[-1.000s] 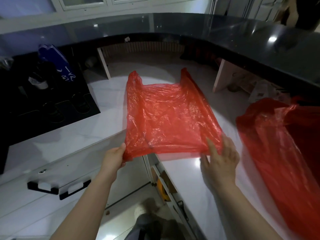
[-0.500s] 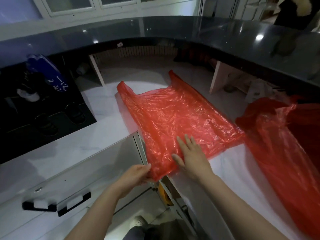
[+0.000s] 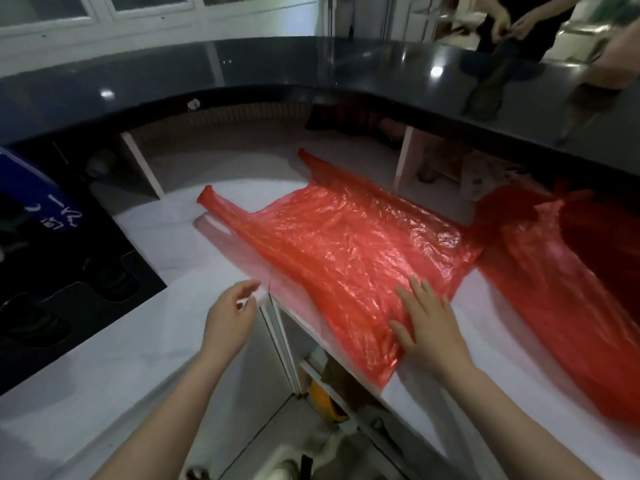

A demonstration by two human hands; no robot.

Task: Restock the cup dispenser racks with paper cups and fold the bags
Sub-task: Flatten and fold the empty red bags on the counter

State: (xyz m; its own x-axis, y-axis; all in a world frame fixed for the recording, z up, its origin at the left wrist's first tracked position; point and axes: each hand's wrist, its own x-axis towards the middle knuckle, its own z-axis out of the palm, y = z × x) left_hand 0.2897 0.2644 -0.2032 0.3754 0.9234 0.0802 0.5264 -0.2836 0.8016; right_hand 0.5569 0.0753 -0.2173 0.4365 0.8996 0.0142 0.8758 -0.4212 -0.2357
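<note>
A red plastic bag [image 3: 346, 244] lies spread flat on the white counter [image 3: 194, 285], its two handles pointing away to the upper left. My right hand [image 3: 427, 325] rests flat with fingers spread on the bag's near end, pressing it to the counter. My left hand [image 3: 230, 315] hovers with loosely curled fingers just left of the bag's near edge, holding nothing. A second, larger red bag [image 3: 568, 289] lies crumpled to the right, touching the first.
A dark raised countertop [image 3: 311, 64] curves around the back. A black tray with round recesses [image 3: 69, 278] sits at the left, a blue package [image 3: 31, 188] behind it. Another person's hands [image 3: 512, 20] are at the upper right. An open gap in the counter shows below.
The bag went from held up in both hands to lying flat on the counter. My left hand let go of its corner and drew left; my right hand now presses the near end.
</note>
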